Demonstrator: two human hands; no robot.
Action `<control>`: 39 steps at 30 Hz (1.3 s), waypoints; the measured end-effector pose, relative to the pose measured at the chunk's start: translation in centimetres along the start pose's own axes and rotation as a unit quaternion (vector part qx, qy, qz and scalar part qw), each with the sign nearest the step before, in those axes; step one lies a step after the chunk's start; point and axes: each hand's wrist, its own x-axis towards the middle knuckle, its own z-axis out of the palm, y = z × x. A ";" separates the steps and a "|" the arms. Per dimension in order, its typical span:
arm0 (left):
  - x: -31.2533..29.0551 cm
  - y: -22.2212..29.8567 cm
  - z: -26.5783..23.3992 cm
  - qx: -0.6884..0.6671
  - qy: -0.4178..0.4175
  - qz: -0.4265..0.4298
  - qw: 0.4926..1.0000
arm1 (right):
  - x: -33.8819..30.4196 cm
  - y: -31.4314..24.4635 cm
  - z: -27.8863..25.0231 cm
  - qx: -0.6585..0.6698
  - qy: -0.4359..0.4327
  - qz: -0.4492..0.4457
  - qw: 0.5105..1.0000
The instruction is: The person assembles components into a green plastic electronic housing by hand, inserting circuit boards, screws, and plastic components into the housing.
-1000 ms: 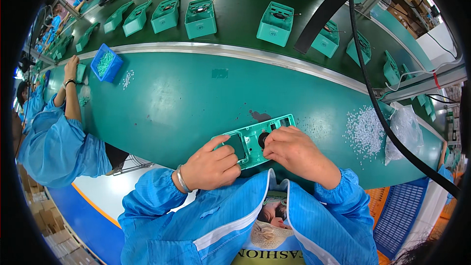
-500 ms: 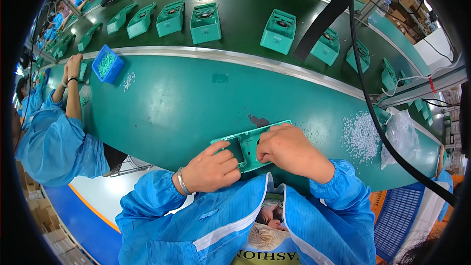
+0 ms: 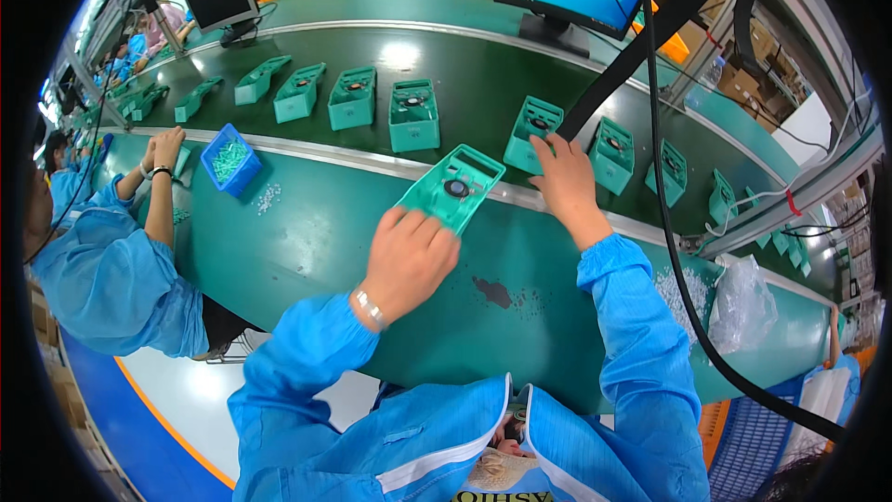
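My left hand (image 3: pixel 412 258) grips the near end of a green plastic housing (image 3: pixel 452 188), an open shell with a round black part inside and a rectangular opening at its far end. It is held tilted over the metal rail at the belt's near edge. My right hand (image 3: pixel 566 177) reaches to the conveyor belt, its fingers closed over the near right side of another green plastic housing (image 3: pixel 523 147). That one rests on the belt and also has a round dark part inside. The fingertips partly hide its wall.
More green housings (image 3: pixel 413 130) stand in a row along the dark green belt (image 3: pixel 474 84). A blue bin (image 3: pixel 229 160) of small green parts is at left, near a co-worker's hands (image 3: pixel 165 151). White pellets (image 3: pixel 683 297) lie by a clear bag (image 3: pixel 743 307). A black cable (image 3: pixel 671 214) hangs at right.
Both hands have moved forward from the near table edge. The housing in my left hand has been lifted towards the belt. My right hand has left it for a housing on the belt.
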 end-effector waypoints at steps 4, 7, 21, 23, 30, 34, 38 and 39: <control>4.7 -1.7 6.4 0.052 0.031 -0.006 0.998 | -0.9 2.7 -0.2 0.039 -0.091 0.053 0.994; 8.4 -2.6 10.9 0.096 -0.004 -0.018 0.995 | -2.9 5.1 -1.6 0.041 -0.087 0.074 0.993; 9.3 -13.5 13.8 0.115 0.075 -0.142 0.980 | -17.2 3.4 -18.2 0.082 -0.084 0.234 0.965; 8.3 -13.9 12.5 0.079 -0.011 -0.254 0.964 | -20.5 3.1 -16.5 0.090 -0.082 0.254 0.959; 5.6 -14.9 10.2 0.161 -0.084 -0.170 0.969 | -23.4 1.1 -13.6 0.109 -0.012 0.214 0.971; 4.4 -14.8 8.5 0.123 -0.048 -0.163 0.978 | -23.4 0.9 -13.1 0.096 -0.014 0.192 0.977; 2.9 -11.5 4.8 0.078 -0.015 -0.126 0.989 | -23.3 0.9 -13.1 0.047 -0.019 0.169 0.984; 2.2 -10.3 3.3 0.061 -0.007 -0.107 0.992 | -23.1 0.7 -13.3 0.032 -0.016 0.158 0.987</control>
